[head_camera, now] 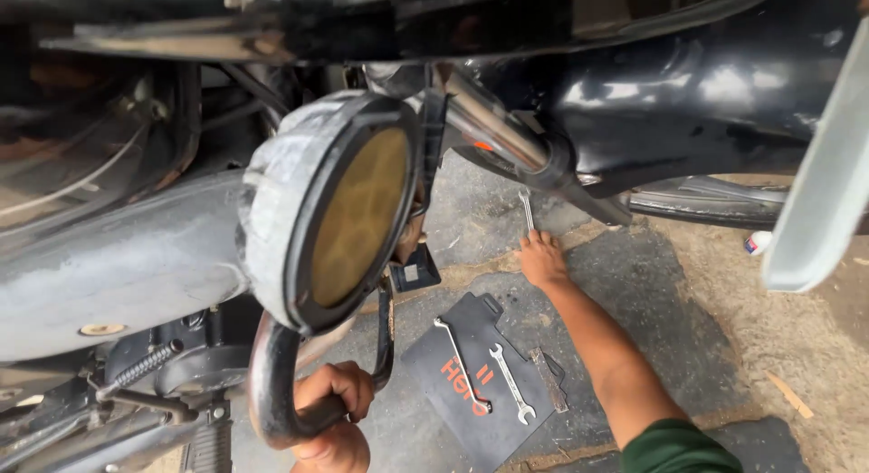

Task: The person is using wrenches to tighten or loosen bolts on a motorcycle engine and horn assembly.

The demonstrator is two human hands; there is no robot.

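My right hand (541, 256) reaches out low to the ground and touches the near end of a silver wrench (527, 210) lying on the concrete; whether the fingers have closed on it I cannot tell. My left hand (337, 396) is shut on a curved dark metal bar (272, 391) of a motorcycle, low at the front. Just above it sits a round headlamp (348, 215) with a yellowish lens, seen from the side.
A black plastic panel (444, 360) with red lettering lies on the ground and carries two wrenches (510, 382) and a flat dark tool (549, 380). The black tank and fairing (688, 93) hang overhead. A white part (824, 192) sits at the right.
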